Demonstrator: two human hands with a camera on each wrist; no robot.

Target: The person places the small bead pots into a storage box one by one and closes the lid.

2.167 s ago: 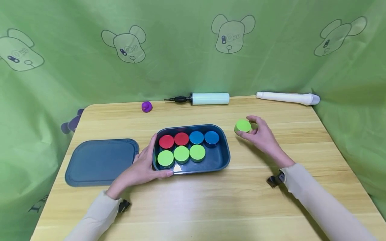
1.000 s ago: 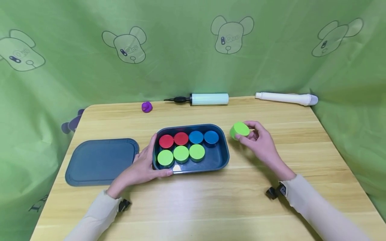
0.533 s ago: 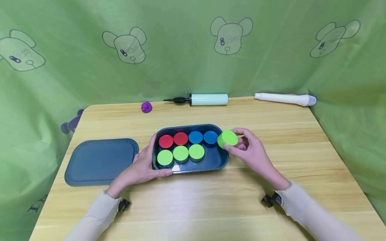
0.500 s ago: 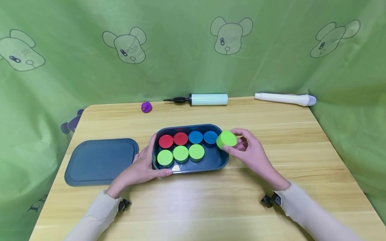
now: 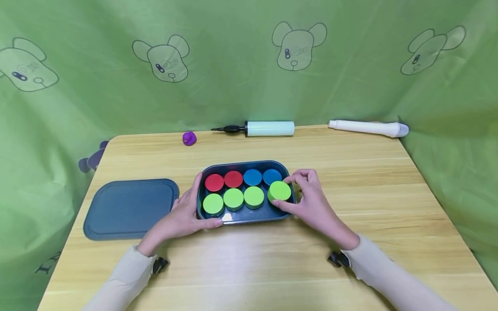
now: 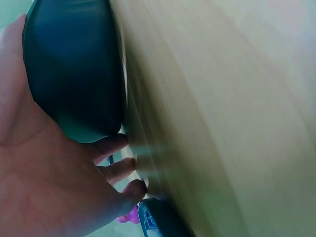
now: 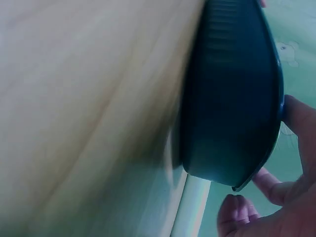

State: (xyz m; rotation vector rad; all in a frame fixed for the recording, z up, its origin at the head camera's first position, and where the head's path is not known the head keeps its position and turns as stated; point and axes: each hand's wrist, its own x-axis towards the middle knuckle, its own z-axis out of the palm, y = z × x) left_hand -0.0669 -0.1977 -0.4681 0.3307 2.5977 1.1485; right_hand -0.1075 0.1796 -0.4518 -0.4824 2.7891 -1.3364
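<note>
The right hand (image 5: 309, 201) has its thumb and fingers curled in a grip around a flat lime-green round block (image 5: 279, 191), holding it at the front right corner of the dark blue rectangular plastic tray (image 5: 288, 206), just right of three more lime-green round blocks (image 5: 233, 198) in the front row. Whether the held block already rests on the tray floor cannot be told. Behind them sit two red round blocks (image 5: 224, 180) and two blue round blocks (image 5: 262, 176). The left hand (image 5: 182, 217) wraps the tray's left end, fingers along the side wall and thumb at the front corner; the left wrist view shows its palm (image 6: 44, 177) against the dark wall. The tray stands mid-bench on the light wooden bench (image 5: 249, 263). To its left lies a flat dark blue lid (image 5: 130, 208). Along the far edge lie a small purple toy (image 5: 189, 138), a pale green hand pump (image 5: 268, 128) and a white tube (image 5: 367, 127).
</note>
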